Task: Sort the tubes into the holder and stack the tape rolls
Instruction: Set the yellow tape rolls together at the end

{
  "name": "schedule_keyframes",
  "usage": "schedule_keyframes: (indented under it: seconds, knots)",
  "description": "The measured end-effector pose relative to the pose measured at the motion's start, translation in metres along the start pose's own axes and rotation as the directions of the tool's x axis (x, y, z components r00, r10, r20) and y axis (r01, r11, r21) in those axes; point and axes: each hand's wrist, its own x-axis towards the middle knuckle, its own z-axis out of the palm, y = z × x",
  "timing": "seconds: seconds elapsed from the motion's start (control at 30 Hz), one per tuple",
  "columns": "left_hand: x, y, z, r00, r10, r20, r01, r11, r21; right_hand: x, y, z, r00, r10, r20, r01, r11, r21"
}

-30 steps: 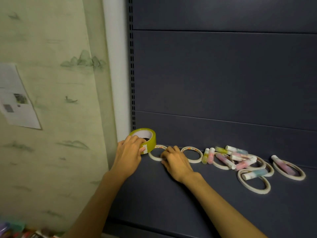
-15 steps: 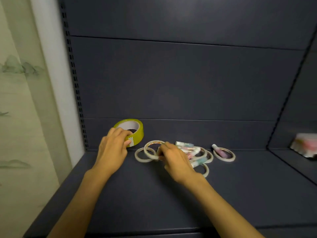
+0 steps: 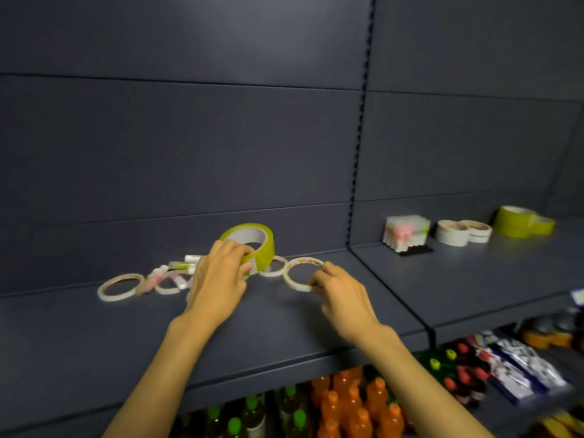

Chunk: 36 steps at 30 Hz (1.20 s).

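A glossy green tape roll is gripped by the left hand; just right of it, a thin white ring is pinched by the right hand, mid-shelf.

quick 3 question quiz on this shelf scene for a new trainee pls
1. True or false: the left hand grips the wide green tape roll.
2. What does the right hand pinch?
A. a pastel tube
B. a thin white tape ring
C. an orange bottle
3. Fill in: the loose tubes lie among thin rings on the dark shelf, on the ____ side of the left hand.

Key
1. True; it is tilted up on its edge.
2. B; fingers hold its near rim.
3. Left.
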Motion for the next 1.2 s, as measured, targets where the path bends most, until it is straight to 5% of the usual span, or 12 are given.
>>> schedule_keyframes:
  seconds: [0.63, 1.2]
  knots:
    - [0.081, 0.272, 0.221, 0.979, 0.179, 0.102, -0.162, 0.975, -0.152, -0.092, 0.32, -0.09, 0.959, 0.265, -0.097, -0.273, 0.958, -0.088]
    - [0.206, 0.364, 0.37, 0.976, 0.21, 0.063, -0.199, 0.969, -0.145, 0.011, 0.574, -0.083, 0.965, 0.248, -0.083, -0.254, 0.964, -0.075]
